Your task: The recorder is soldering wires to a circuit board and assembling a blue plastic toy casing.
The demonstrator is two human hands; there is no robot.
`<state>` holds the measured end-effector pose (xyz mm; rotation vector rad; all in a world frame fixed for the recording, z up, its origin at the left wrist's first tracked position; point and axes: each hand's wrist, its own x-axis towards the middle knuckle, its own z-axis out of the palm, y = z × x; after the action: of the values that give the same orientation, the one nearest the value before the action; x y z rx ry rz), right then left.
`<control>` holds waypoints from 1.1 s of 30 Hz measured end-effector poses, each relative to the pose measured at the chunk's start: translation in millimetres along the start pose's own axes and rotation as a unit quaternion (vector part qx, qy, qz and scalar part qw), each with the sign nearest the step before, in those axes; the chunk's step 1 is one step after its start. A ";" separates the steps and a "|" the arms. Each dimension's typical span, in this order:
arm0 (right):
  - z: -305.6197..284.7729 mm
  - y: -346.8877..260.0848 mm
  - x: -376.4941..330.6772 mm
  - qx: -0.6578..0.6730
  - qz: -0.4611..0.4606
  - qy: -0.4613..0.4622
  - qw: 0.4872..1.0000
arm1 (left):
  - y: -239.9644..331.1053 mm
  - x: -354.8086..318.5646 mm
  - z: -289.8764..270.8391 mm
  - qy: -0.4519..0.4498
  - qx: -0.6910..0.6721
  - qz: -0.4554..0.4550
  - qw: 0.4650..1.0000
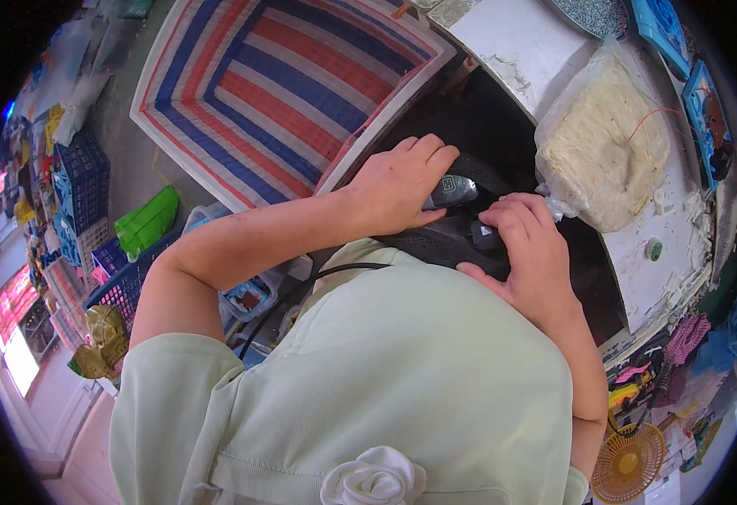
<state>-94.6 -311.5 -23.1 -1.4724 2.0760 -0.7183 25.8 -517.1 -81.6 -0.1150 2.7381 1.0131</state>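
A crowded shop: stacked blue crates (pixel 82 181) left of the hands, hanging goods (pixel 688 337) right, striped tarpaulin (pixel 284 84) beyond them

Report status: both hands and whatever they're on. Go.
Left hand closed on grey handheld device. Right hand pressing black fabric with small black tag. Bagged white noodles close by, right.

Small grey oblong device with a screen (pixel 450 191): near end hidden under the left hand (pixel 398 189). Black mesh-fabric item (pixel 436 242): lower part hidden behind the pale green shirt (pixel 402 370), shape unclear. Small black clip-like part (pixel 480 231) right of the device, mostly covered by the right hand (pixel 530 252), possibly a buckle. Thin black cable (pixel 335 273) vanishes below the shirt.
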 end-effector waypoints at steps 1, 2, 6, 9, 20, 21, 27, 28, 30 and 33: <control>-0.1 0.0 0.0 -0.001 0.000 0.000 1.000 | 0.1 0.0 -0.2 0.000 -0.001 0.000 1.000; 0.0 0.1 0.0 -0.002 -0.001 0.000 1.000 | 0.1 0.0 -0.3 0.000 -0.002 -0.001 1.000; 0.1 0.8 0.2 0.000 0.000 -0.001 1.000 | -1.0 -0.2 0.9 0.004 -0.005 0.002 1.000; 0.5 1.3 0.1 0.001 0.002 -0.002 1.000 | -1.2 0.2 0.8 0.002 -0.007 0.001 1.000; -0.4 0.0 2.0 0.001 -0.001 0.000 1.000 | -0.6 -0.7 -0.8 -0.001 -0.006 -0.007 1.000; -0.3 0.0 2.1 0.000 -0.003 0.001 1.000 | -0.6 -0.9 -0.9 -0.002 -0.007 -0.008 1.000; 0.0 -0.2 2.0 -0.006 -0.006 0.000 1.000 | -1.7 -1.9 -1.4 0.001 -0.012 -0.002 1.000; 0.1 -0.5 1.9 -0.007 -0.006 0.000 1.000 | -1.8 -2.2 -1.3 0.003 -0.013 0.000 1.000; 0.0 -1.4 2.6 -0.004 -0.004 -0.008 1.000 | -2.2 -3.5 -1.7 0.003 -0.016 -0.002 1.000; -1.0 -3.4 5.8 0.001 -0.014 -0.025 1.000 | -1.2 -8.3 -3.9 0.000 -0.016 -0.013 1.000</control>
<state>-94.6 -317.9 -20.6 -1.5064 2.0191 -0.6874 33.4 -520.6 -77.6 -0.1551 2.7135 1.0505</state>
